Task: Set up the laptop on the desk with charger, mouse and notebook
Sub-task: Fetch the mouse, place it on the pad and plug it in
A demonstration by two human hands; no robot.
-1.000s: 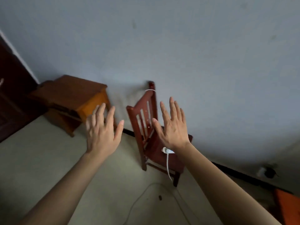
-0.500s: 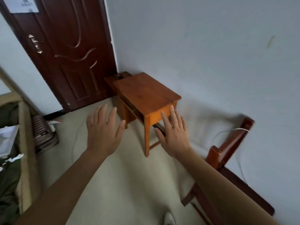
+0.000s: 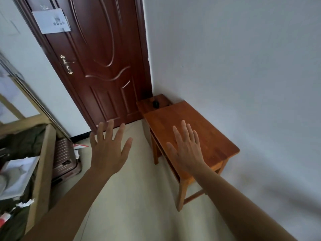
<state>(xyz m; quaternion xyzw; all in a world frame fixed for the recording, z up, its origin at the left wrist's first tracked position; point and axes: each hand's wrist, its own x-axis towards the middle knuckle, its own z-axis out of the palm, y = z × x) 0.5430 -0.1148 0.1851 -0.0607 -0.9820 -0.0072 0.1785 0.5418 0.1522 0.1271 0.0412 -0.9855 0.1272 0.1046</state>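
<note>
Both forearms reach in from the bottom edge. The left hand (image 3: 109, 152) is held flat with its fingers spread wide and nothing in it, over bare floor (image 3: 132, 206) at about 11 o'clock of the view's lower centre. The right hand (image 3: 188, 150) is likewise flat, fingers splayed and empty, in front of the near half of the desk (image 3: 213, 141); whether it touches the top I cannot tell.

The desk stands at 1 o'clock with its long right edge close along the wall (image 3: 243, 66); its near corner leg is beside the right forearm. Its top is bare wood. The floor between desk and the bed frame (image 3: 43, 162) at 9 o'clock is an open lane running toward the door (image 3: 104, 66).

A suitcase (image 3: 64, 159) stands against the bed frame, narrowing that lane on the left.

Beyond the desk's far edge, at 12 o'clock, a lower wooden surface (image 3: 147, 103) sits in the corner with a small dark object, likely the mouse (image 3: 156, 103), on it.
</note>
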